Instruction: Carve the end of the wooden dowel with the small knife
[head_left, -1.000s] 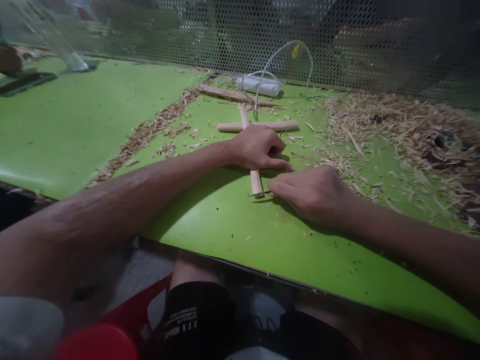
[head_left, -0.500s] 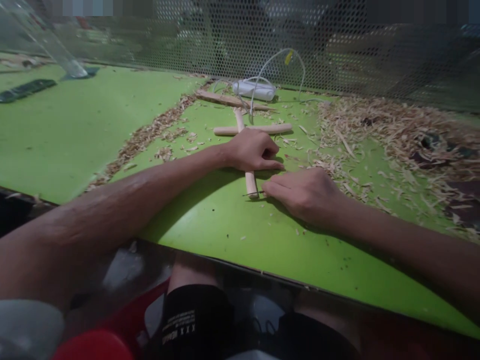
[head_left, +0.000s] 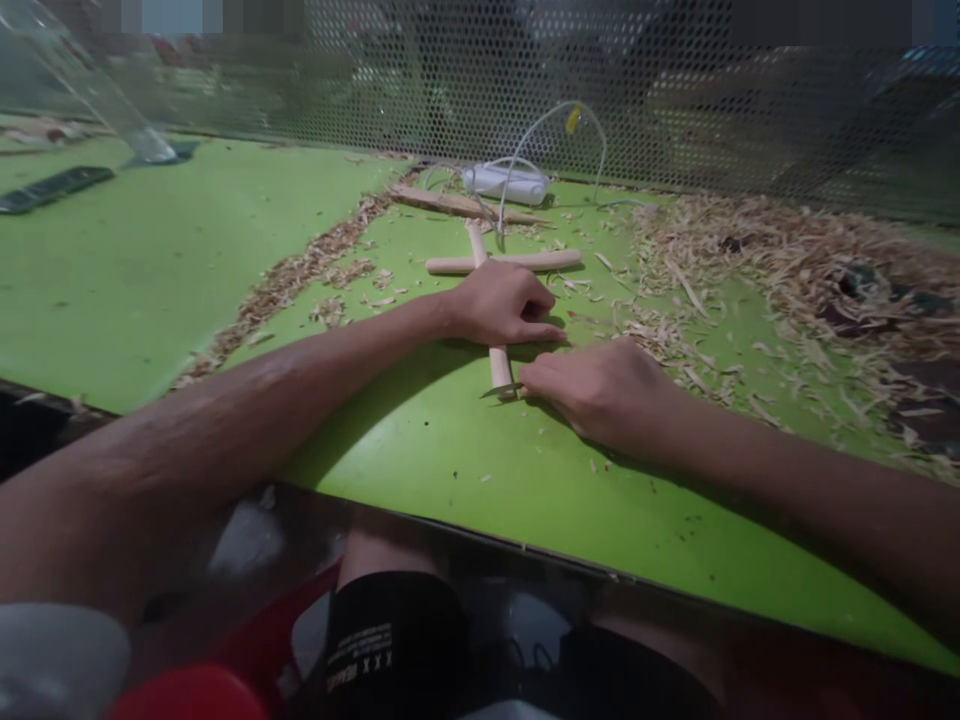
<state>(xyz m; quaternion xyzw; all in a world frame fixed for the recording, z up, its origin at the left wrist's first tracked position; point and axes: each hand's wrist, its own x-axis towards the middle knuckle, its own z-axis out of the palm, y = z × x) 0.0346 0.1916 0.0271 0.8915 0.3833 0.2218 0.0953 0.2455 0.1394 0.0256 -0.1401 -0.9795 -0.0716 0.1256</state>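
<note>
My left hand [head_left: 501, 303] pins the wooden dowel [head_left: 499, 365] to the green worktop [head_left: 150, 260]; my right hand [head_left: 600, 390], fingers pinched narrow on a small blade [head_left: 499, 391], meets its near end. Shavings [head_left: 765, 270] spread toward the mesh screen [head_left: 675, 90].

Both forearms are bare, with no sleeves, watch or rings showing. The black fabric shorts [head_left: 390, 640] carry small white printed lettering.

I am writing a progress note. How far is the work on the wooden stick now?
Done: heaps of wood shavings lie on the green table, and a second stick lies crosswise. In hand: the left hand pins the stick while the right hand holds a small blade at its near end. What is left cannot be judged.
</note>
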